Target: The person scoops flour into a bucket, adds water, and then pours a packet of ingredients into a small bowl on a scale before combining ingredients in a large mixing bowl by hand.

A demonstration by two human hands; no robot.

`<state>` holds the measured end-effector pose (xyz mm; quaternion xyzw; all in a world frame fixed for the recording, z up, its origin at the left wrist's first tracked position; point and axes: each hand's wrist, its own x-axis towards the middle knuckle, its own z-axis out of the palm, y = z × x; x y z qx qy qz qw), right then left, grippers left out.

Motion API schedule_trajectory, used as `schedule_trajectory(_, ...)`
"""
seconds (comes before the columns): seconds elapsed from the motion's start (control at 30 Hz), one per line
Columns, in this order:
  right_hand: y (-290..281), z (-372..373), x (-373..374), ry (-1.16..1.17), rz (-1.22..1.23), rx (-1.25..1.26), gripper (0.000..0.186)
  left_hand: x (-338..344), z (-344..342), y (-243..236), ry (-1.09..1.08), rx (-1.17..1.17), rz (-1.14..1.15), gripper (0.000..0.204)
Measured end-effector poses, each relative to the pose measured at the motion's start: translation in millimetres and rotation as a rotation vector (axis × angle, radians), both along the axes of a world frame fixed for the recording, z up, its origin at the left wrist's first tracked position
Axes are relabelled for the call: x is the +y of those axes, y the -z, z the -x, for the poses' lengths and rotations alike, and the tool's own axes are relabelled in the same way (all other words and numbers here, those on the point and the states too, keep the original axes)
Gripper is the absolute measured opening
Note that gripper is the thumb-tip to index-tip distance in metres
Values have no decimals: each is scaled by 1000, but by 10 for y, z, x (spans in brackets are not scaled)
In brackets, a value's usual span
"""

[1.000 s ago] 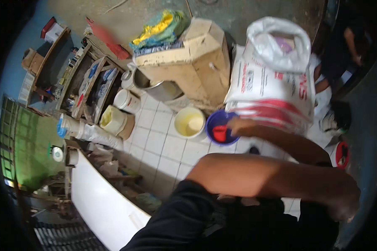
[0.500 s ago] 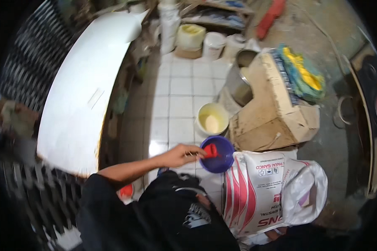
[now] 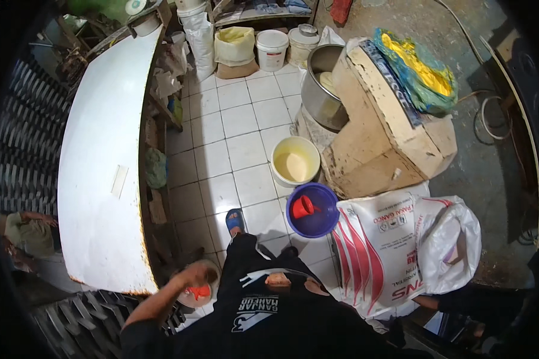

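Note:
My left hand (image 3: 193, 276), smeared by motion, is low at the left beside my body, over a round pale container (image 3: 188, 299) with something red (image 3: 199, 292) in it. Its fingers are too blurred to read. A red plastic scoop (image 3: 302, 206) rests inside the purple basin (image 3: 332, 224), apart from my hand. Right of the basin stands a large white sack (image 3: 383, 257) with red stripes and a rolled-open top. By the sack's lower edge a bit of my right hand (image 3: 425, 301) shows below a black sleeve; the sack hides its fingers.
Beyond the basin stand a white bucket (image 3: 295, 161) with pale yellow contents and a deep metal pot (image 3: 323, 90). Cardboard (image 3: 371, 155) lies right of them. A white tabletop (image 3: 102, 149) fills the left. Another person (image 3: 30, 236) is at the far left.
My left hand has left the red scoop in the purple basin and moved down and left to the pale container. The view has shifted too.

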<state>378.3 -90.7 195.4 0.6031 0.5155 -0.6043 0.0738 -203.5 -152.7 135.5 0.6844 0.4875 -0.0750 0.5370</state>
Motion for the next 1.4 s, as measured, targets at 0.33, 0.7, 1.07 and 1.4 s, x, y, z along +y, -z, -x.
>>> schedule_trajectory(0.33, -411, 1816, 917, 255, 565, 294, 69, -59, 1330, -569, -589, -457, 685, 41)
schedule_trajectory(0.7, -641, 3244, 2341, -622, 284, 138, 35, 1653, 2733, -1100, -513, -416, 721, 41)
schedule_trajectory(1.07, 13, 3501, 3455, -271, 384, 108, 34, 4515, 3230, -837, -667, -289, 730, 23)
schedule_trajectory(1.4, -199, 4598, 7408, -1089, -111, -54, 45, 7369, 3179, -1227, -134, -249, 498, 26)
